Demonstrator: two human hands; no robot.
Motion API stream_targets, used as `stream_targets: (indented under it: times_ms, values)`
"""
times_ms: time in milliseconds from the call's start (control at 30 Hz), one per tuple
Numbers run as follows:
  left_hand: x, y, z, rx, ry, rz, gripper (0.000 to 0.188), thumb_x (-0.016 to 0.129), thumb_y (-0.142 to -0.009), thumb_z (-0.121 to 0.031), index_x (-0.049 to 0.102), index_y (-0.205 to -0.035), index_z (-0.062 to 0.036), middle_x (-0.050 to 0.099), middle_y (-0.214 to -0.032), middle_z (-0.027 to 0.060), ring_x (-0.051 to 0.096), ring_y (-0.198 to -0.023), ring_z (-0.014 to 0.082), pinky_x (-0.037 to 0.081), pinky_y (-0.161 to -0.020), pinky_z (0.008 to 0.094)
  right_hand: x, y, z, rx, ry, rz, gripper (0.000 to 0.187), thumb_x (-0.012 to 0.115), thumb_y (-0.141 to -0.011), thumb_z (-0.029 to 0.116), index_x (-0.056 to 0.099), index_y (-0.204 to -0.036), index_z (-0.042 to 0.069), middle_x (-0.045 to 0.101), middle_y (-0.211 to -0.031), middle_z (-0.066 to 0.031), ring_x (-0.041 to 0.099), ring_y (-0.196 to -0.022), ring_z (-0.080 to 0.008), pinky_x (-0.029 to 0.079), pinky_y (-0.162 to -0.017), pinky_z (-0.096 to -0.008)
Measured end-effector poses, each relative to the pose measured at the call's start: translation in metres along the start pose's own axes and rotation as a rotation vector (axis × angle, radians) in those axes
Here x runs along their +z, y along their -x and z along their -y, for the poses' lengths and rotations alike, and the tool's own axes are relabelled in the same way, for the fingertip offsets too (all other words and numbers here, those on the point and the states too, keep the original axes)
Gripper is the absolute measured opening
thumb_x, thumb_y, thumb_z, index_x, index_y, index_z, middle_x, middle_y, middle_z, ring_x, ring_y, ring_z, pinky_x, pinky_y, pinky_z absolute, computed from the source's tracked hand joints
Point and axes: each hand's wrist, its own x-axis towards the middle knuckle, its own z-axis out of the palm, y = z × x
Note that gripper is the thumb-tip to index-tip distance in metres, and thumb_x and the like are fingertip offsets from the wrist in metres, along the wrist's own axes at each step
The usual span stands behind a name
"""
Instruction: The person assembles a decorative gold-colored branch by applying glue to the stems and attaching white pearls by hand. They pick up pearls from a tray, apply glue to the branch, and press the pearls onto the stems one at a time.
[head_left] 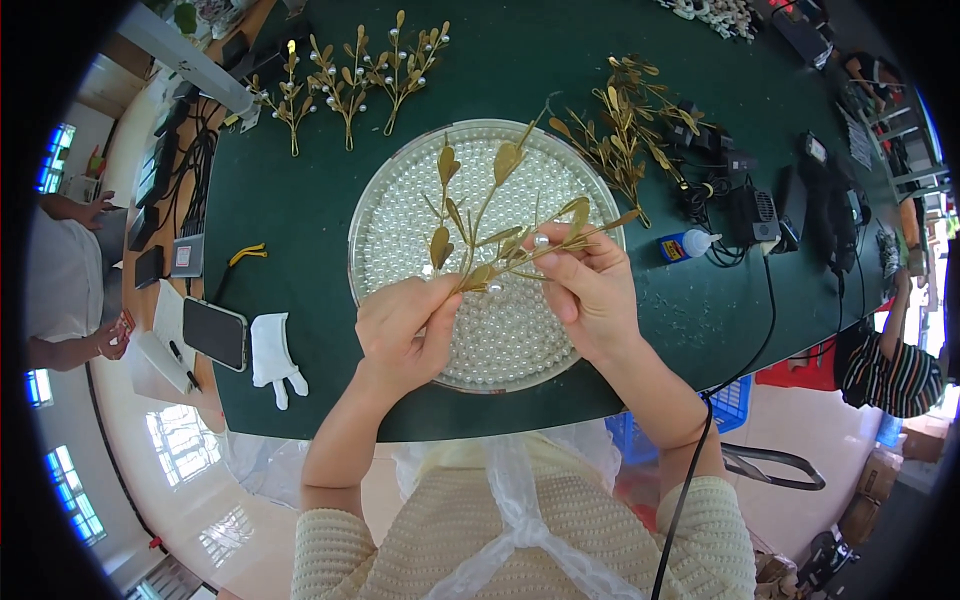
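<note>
Gold-leaf spray (500,236) seems light, bendable; I'd grip low, where left hand (405,325) pinches; right hand (602,295) pinches farther out.

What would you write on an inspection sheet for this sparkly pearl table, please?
Surface: dark green table.
Job's things: held gold sprig; round tray of white pearls; three pearl-trimmed sprigs at upper left; gold sprig pile at upper right.
Clutter: phone and white glove-like item at left; small blue bottle at right.
Hands: left hand pinches the sprig's stem; right hand pinches a branch beside a pearl.
Cables: black cable runs over the near table edge at right.
Surroundings: one person at left, another in stripes at right; blue basket below the table.
</note>
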Motion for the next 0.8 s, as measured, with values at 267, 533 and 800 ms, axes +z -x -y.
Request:
stream_targets:
  times_ms: [267, 533, 800]
  values:
    - [-0.0016, -0.0025, -0.0007, 0.024, -0.042, 0.02, 0.014, 0.062, -0.07, 0.0, 0.061, -0.085, -0.0018, 0.048, -0.052, 0.0059, 0.047, -0.042, 0.0179, 0.035, -0.041, 0.0272, -0.0024, -0.0011, -0.0026, -0.005, -0.02, 0.01, 0.02, 0.059, -0.075, -0.005, 0.059, -0.095, 0.001, 0.063, -0.091, -0.0142, 0.042, -0.04, -0.0034, 0.031, -0.036, -0.014]
    - [-0.0001, -0.0017, 0.0011, 0.038, -0.012, -0.014, 0.015, 0.062, -0.07, 0.0, 0.061, -0.084, -0.0018, 0.048, -0.052, 0.0062, 0.047, -0.042, 0.0182, 0.035, -0.04, 0.0276, -0.0024, -0.0012, -0.002, 0.011, -0.042, 0.012, 0.02, 0.058, -0.076, -0.005, 0.059, -0.095, 0.001, 0.063, -0.091, -0.014, 0.041, -0.039, -0.0036, 0.031, -0.036, -0.0143]
    - [-0.0005, -0.0019, 0.0024, 0.074, -0.022, -0.008, 0.016, 0.062, -0.069, 0.001, 0.061, -0.084, -0.0013, 0.046, -0.051, 0.0055, 0.047, -0.042, 0.0174, 0.034, -0.04, 0.0275, -0.0037, -0.0009, -0.0022, 0.013, -0.06, 0.039, 0.022, 0.057, -0.076, -0.007, 0.059, -0.096, 0.002, 0.063, -0.092, -0.014, 0.042, -0.04, -0.004, 0.032, -0.037, -0.0148]
